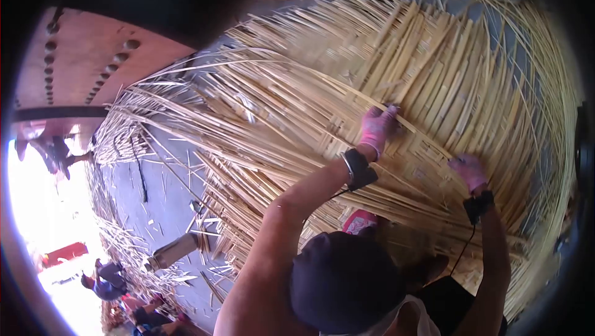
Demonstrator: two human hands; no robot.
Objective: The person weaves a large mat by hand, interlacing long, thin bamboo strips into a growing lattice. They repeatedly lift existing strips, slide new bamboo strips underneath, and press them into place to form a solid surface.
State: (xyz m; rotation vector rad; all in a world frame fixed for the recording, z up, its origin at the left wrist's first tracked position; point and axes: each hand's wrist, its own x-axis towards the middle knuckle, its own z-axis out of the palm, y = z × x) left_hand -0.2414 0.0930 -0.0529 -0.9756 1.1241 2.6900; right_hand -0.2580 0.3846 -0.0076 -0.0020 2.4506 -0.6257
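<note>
A wide mat of split bamboo strips (443, 88), partly woven, lies on the floor under both hands. A long pale bamboo strip (322, 77) crosses it diagonally from upper left to lower right. My left hand (379, 128), in a pink glove, is closed on this strip near the middle of the mat. Farther right and lower, my right hand (469, 172), also gloved in pink, is closed at the strip's right part, fingers pressed down by the weave. Dark bands with cables wrap both wrists. The fingertips are partly hidden.
Loose bamboo ends (180, 107) fan out left over the grey floor (133, 190). A bamboo piece (173, 251) lies lower left among scraps. A studded reddish door (93, 57) stands upper left. Other people (105, 281) are at the lower left. Long thin strips (561, 125) curve along the right.
</note>
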